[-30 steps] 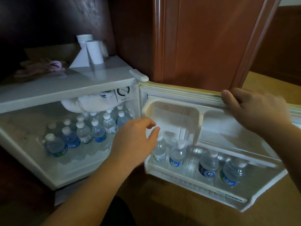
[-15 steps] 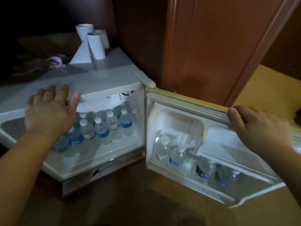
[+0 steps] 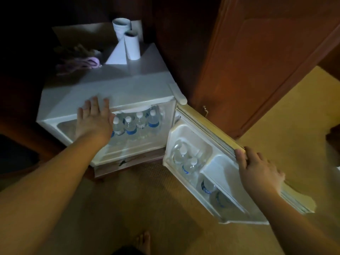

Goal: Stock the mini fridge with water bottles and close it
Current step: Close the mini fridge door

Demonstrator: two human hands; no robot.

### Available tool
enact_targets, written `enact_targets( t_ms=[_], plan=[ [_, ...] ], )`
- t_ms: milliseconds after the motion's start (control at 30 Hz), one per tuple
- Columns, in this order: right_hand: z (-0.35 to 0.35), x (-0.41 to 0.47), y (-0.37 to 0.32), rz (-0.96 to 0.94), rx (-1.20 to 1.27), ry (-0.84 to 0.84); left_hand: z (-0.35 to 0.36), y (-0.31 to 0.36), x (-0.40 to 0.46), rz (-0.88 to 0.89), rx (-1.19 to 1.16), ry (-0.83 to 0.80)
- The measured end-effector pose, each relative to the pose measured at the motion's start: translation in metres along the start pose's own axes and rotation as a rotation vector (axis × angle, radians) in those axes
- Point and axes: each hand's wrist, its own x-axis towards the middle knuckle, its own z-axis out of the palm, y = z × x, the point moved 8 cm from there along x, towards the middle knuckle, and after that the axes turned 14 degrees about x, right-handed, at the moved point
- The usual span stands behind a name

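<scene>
The white mini fridge stands on the floor with its door swung open to the right. Several water bottles with blue labels stand inside the cabinet. More bottles sit in the door's lower shelf. My left hand lies flat on the front top edge of the fridge, fingers spread, holding nothing. My right hand grips the top edge of the open door.
On the fridge top stand a stack of white cups, a white paper roll and a pink cloth. A wooden cabinet rises behind the door. My bare foot is on the tan floor below.
My view has risen and now looks down on the fridge. My left hand left the door shelf and came to rest on the fridge's top edge. The right hand stays on the door.
</scene>
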Motion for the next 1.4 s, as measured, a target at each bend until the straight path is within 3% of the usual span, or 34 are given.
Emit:
enact_targets(
  t_ms=[233, 433, 567, 700, 867, 1167, 1400],
  plan=[
    [0.01, -0.045, -0.026, 0.078, 0.212, -0.182, -0.017, -0.019, -0.002, 0.144, -0.072, -0.237],
    [0.016, -0.079, -0.056, -0.033, 0.289, -0.344, -0.016, -0.058, -0.05, 0.067, -0.01, -0.223],
    [0.023, -0.088, -0.093, -0.225, 0.179, -0.348, -0.01, -0.082, -0.06, 0.017, -0.094, -0.236],
    [0.041, -0.079, -0.145, -0.567, 0.173, -0.414, -0.009, -0.102, -0.049, -0.015, -0.157, -0.212],
    [0.068, -0.067, -0.191, -0.832, 0.057, -0.512, -0.001, -0.105, -0.041, 0.031, -0.106, -0.332],
    [0.097, -0.076, -0.243, -0.82, -0.001, -0.506, -0.008, -0.102, -0.039, 0.056, -0.076, -0.37],
    [0.115, -0.073, -0.284, -0.734, 0.1, -0.537, -0.018, -0.107, -0.039, 0.098, -0.091, -0.432]
  ],
)
